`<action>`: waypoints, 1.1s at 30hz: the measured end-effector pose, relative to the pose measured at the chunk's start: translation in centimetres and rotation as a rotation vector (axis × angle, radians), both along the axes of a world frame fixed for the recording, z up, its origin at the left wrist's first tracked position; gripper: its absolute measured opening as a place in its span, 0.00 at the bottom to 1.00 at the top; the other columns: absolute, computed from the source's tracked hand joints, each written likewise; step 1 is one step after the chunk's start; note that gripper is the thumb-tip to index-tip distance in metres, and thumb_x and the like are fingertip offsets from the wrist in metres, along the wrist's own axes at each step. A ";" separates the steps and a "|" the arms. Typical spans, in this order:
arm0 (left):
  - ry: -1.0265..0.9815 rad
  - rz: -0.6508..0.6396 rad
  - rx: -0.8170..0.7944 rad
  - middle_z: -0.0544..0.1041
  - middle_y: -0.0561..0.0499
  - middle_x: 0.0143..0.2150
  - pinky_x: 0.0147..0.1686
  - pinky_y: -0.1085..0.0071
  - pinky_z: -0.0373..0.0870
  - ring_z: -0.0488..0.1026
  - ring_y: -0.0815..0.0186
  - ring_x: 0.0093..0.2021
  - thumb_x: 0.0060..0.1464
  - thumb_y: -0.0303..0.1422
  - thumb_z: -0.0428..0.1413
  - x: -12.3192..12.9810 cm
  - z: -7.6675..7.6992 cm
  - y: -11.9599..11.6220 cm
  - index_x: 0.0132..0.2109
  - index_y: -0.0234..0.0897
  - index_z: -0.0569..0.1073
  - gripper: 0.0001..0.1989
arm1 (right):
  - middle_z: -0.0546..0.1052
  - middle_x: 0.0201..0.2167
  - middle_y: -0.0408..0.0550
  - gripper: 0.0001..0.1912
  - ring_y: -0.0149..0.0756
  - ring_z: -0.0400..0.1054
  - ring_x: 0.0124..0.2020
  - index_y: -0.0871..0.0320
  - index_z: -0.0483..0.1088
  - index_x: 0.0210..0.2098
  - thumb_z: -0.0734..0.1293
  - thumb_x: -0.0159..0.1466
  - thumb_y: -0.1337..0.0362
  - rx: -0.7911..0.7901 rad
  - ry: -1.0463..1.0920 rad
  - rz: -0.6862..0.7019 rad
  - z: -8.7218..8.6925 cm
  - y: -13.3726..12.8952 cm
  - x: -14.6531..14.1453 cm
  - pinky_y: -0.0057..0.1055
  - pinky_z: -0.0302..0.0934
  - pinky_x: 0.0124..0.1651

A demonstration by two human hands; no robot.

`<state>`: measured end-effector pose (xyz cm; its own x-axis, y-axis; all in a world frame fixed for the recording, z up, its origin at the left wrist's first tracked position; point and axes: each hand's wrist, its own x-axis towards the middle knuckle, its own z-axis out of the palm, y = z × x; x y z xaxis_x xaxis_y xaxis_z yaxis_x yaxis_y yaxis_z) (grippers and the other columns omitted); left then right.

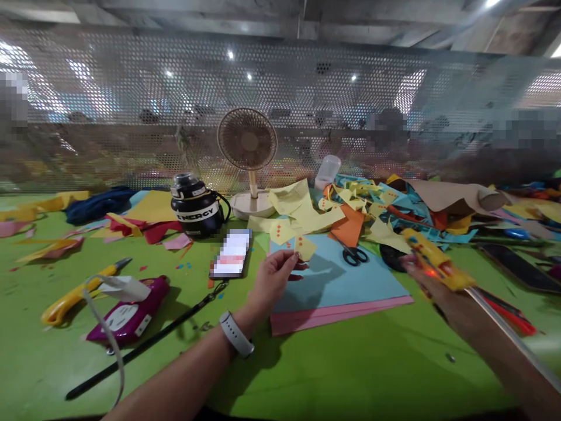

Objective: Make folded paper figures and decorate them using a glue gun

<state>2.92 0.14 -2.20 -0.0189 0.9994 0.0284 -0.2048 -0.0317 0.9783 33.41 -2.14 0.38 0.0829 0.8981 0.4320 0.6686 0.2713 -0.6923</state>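
My left hand, with a pale watch strap on its wrist, pinches a small yellow paper piece with red marks. It is raised over a light blue sheet, which lies on pink sheets. On the right, my right hand is wrapped round a yellow tool that looks like a glue gun, with a red light glowing on it. Black-handled scissors rest at the blue sheet's back edge. Another yellow piece with red marks lies just behind my left hand.
A fan, a black bottle and a heap of paper scraps stand along the back. Leftward are a phone, a black strap, a purple case and a yellow cutter. A dark phone-like slab lies far right.
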 end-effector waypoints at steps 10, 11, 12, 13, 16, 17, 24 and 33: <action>-0.005 0.027 -0.013 0.79 0.49 0.31 0.29 0.71 0.74 0.78 0.61 0.36 0.46 0.44 0.62 -0.4 -0.4 0.5 0.36 0.35 0.75 0.17 | 0.70 0.21 0.42 0.14 0.32 0.63 0.21 0.56 0.71 0.31 0.68 0.58 0.51 -0.393 0.164 0.502 0.0 2.2 -11.3 0.28 0.59 0.21; -0.006 0.020 -0.011 0.79 0.49 0.31 0.29 0.71 0.75 0.78 0.61 0.35 0.46 0.44 0.62 -0.4 -0.4 0.5 0.36 0.35 0.75 0.17 | 0.69 0.20 0.41 0.13 0.31 0.62 0.21 0.56 0.70 0.31 0.68 0.59 0.52 -0.390 0.159 0.503 -0.3 2.1 -11.4 0.28 0.57 0.21; -0.005 0.016 -0.009 0.79 0.49 0.31 0.29 0.71 0.75 0.78 0.62 0.35 0.46 0.43 0.62 -0.4 -0.5 0.5 0.36 0.35 0.75 0.16 | 0.68 0.20 0.40 0.13 0.30 0.61 0.21 0.56 0.69 0.30 0.68 0.59 0.52 -0.385 0.158 0.498 -0.6 2.0 -11.3 0.28 0.57 0.21; -0.001 0.012 -0.007 0.79 0.50 0.31 0.29 0.71 0.75 0.78 0.62 0.35 0.47 0.42 0.62 -0.4 -0.5 0.6 0.36 0.35 0.75 0.15 | 0.67 0.20 0.39 0.12 0.30 0.60 0.21 0.55 0.69 0.30 0.68 0.59 0.53 -0.384 0.155 0.495 -0.8 1.9 -11.1 0.27 0.56 0.21; 0.020 0.006 0.001 0.79 0.49 0.31 0.30 0.71 0.75 0.78 0.62 0.35 0.49 0.41 0.61 -0.4 -0.5 0.5 0.37 0.35 0.75 0.13 | 0.66 0.20 0.40 0.11 0.29 0.60 0.21 0.56 0.70 0.32 0.69 0.59 0.55 -0.372 0.137 0.492 -0.8 1.9 -10.9 0.27 0.55 0.20; 0.027 0.008 0.003 0.79 0.49 0.31 0.30 0.71 0.75 0.78 0.62 0.35 0.49 0.41 0.60 -0.3 -0.4 0.5 0.37 0.35 0.75 0.13 | 0.66 0.20 0.40 0.10 0.29 0.60 0.21 0.56 0.70 0.32 0.69 0.59 0.55 -0.365 0.132 0.486 -0.7 1.9 -10.8 0.27 0.54 0.20; 0.026 0.001 0.017 0.79 0.49 0.31 0.29 0.71 0.76 0.78 0.62 0.35 0.50 0.42 0.60 -0.2 -0.2 0.3 0.36 0.36 0.75 0.13 | 0.65 0.20 0.41 0.10 0.29 0.58 0.20 0.57 0.69 0.31 0.68 0.59 0.56 -0.345 0.153 0.472 -0.8 1.9 -11.0 0.27 0.51 0.17; 0.006 -0.016 0.027 0.78 0.50 0.30 0.28 0.72 0.75 0.78 0.62 0.35 0.47 0.44 0.61 -0.2 -0.3 0.4 0.36 0.35 0.75 0.16 | 0.62 0.20 0.39 0.12 0.29 0.56 0.21 0.56 0.66 0.29 0.67 0.61 0.54 -0.300 0.059 0.480 -1.3 2.0 -11.0 0.28 0.52 0.21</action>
